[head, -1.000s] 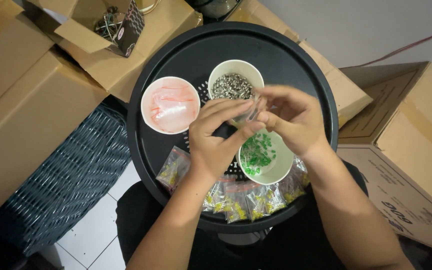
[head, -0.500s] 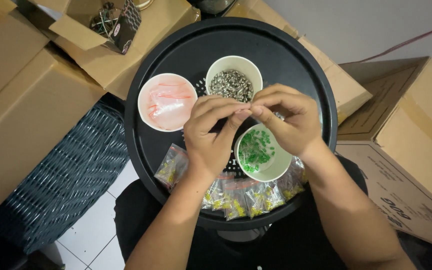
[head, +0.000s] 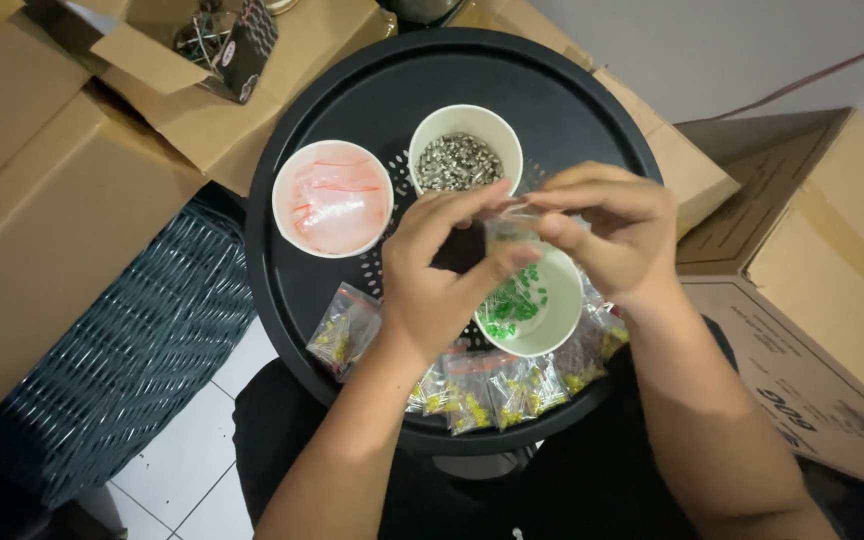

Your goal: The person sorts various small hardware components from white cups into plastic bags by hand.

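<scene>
Together, the left hand (head: 442,270) and right hand (head: 617,235) pinch a small clear bag (head: 508,232) between closed fingertips, directly above the cup of green parts (head: 532,305). To do this well, I judge the bag's mouth should stay over that cup so nothing spills onto the black round tray (head: 352,90). Three white cups are visible: one beneath the hands, one of metal parts (head: 464,160) just beyond the left fingertips, one of clear pouches (head: 332,198) further left. Filled packets of yellow parts (head: 472,395) lie under the wrists; I count about seven, though overlaps blur it.
</scene>
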